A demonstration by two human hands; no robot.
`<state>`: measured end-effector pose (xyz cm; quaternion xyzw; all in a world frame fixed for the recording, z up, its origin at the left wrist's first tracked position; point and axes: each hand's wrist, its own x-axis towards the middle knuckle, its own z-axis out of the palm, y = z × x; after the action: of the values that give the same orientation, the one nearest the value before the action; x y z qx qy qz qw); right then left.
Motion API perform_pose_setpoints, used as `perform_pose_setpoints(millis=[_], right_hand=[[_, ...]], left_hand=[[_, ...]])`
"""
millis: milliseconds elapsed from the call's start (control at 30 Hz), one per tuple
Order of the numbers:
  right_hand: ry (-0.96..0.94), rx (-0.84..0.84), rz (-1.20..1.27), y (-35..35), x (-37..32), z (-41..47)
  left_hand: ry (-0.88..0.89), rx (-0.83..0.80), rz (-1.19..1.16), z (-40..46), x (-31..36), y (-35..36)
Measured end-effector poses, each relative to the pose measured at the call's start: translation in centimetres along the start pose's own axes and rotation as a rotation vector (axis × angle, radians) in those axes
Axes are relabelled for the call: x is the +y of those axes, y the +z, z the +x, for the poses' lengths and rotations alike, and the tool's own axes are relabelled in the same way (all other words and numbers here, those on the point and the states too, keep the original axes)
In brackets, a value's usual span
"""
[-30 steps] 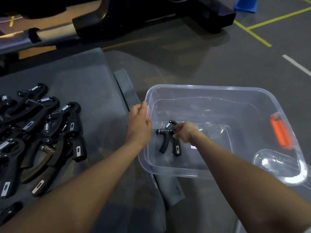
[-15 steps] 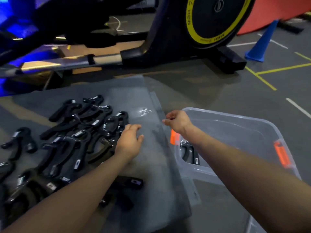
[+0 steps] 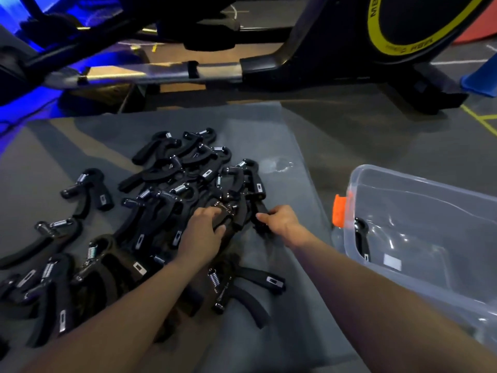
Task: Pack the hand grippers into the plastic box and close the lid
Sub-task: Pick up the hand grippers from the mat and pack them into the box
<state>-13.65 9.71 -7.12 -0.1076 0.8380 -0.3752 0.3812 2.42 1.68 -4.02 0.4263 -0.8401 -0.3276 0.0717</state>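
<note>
Several black hand grippers [image 3: 174,189] with steel springs lie piled on a grey mat [image 3: 269,135]. My left hand [image 3: 204,235] reaches into the pile's right side, fingers over and thumb under a black hand gripper [image 3: 227,210]. My right hand [image 3: 281,219] is just to its right, its fingertips pinching the handle of another hand gripper [image 3: 262,228] at the pile's edge. The clear plastic box [image 3: 357,173] stands open at the right with an orange latch [image 3: 339,211] on its near end. One hand gripper [image 3: 361,238] lies inside it.
An exercise bike [image 3: 336,49] with a yellow-ringed wheel stands behind the mat, its metal rail [image 3: 161,74] running left. A blue cone [image 3: 481,79] is at the far right. Yellow and white lines mark the dark floor.
My right hand left the box, where one gripper stays, and crossed left to the pile. My left hand moved from the box rim into the pile and took hold of a gripper.
</note>
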Motion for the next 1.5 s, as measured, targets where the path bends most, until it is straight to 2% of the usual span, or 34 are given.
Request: perform_pose_setpoints(millis=[133, 267, 400, 633, 900, 1167, 1333, 1500], right_hand=[[-0.017, -0.049, -0.079, -0.2, -0.9, -0.3], [0.079, -0.19, 0.183, -2.9, -1.4, -1.7], [0.118, -0.217, 0.26, -5.9, 0.1, -3.8], [0.003, -0.104, 0.089, -12.2, 1.4, -7.8], [-0.05, 0.044, 0.386, -20.0, 4.5, -9.6], [0.088, 0.159, 0.58, -25.2, 10.6, -6.7], [0.215, 0.207, 0.548, -25.6, 14.2, -2.5], [0.354, 0.162, 0.497, -24.5, 16.2, 2.3]], left_hand=[[-0.014, 0.0, -0.024, 0.0, -0.2, -0.1], [-0.013, -0.001, -0.012, -0.4, 0.7, 0.0], [0.006, 0.009, 0.009, -1.1, 3.1, 0.3], [0.109, -0.023, 0.035, -2.5, 8.5, 1.6], [0.212, -0.055, 0.01, -3.4, 15.9, 5.6], [0.286, -0.145, -0.005, -0.9, 21.7, 13.3], [0.259, -0.162, 0.072, 2.4, 22.0, 16.9], [0.258, -0.147, 0.076, 3.9, 21.4, 18.3]])
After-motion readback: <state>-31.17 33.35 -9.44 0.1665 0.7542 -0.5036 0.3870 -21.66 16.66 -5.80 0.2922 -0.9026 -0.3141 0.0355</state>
